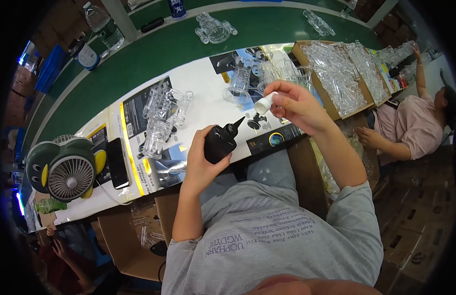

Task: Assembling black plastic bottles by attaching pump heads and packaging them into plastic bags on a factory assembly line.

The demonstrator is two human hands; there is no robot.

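My left hand (201, 156) grips a black squeeze bottle (221, 141) with a pointed black nozzle aimed up and to the right. My right hand (298, 105) holds a small white cylindrical piece (264, 104) between its fingertips, just above and right of the nozzle tip. The two do not touch. Both hands hover over the near edge of a work surface covered with printed cardboard sheets (203, 101).
Clear plastic parts (161, 120) stand on the sheets, with more in a cardboard box (336, 73) at right. A black phone (117, 162) and a green penguin-shaped fan (65, 169) lie at left. Another person in pink (410, 125) sits at right. A water bottle (102, 22) stands far left.
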